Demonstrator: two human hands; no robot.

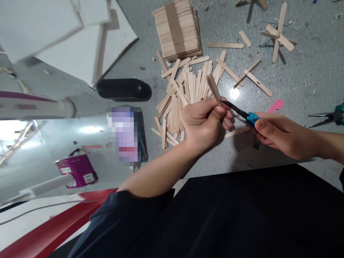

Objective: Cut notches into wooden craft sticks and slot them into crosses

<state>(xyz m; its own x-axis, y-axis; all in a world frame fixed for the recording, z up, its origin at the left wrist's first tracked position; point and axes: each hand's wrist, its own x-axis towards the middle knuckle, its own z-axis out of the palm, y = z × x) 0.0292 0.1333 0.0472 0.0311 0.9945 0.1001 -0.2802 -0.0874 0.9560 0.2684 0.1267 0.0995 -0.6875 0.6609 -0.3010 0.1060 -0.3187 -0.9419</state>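
My left hand (202, 120) is closed around the lower end of a wooden craft stick (213, 86), which points up and away from me. My right hand (287, 134) grips a craft knife (252, 118) with a blue handle, and its dark blade reaches to the stick beside my left fingertips. Whether the blade cuts in or only touches, I cannot tell. Under and beyond my left hand lies a heap of loose craft sticks (192, 84). Another stick (238, 132) lies between my hands, partly covered. A pink piece (276, 106) shows behind my right hand.
A banded bundle of sticks (185, 32) stands at the back. Crossed sticks (278, 37) are at the far right, near pliers (328, 117). On the left are a black case (123, 89), a phone (126, 134), white boards (72, 53) and a purple box (77, 170).
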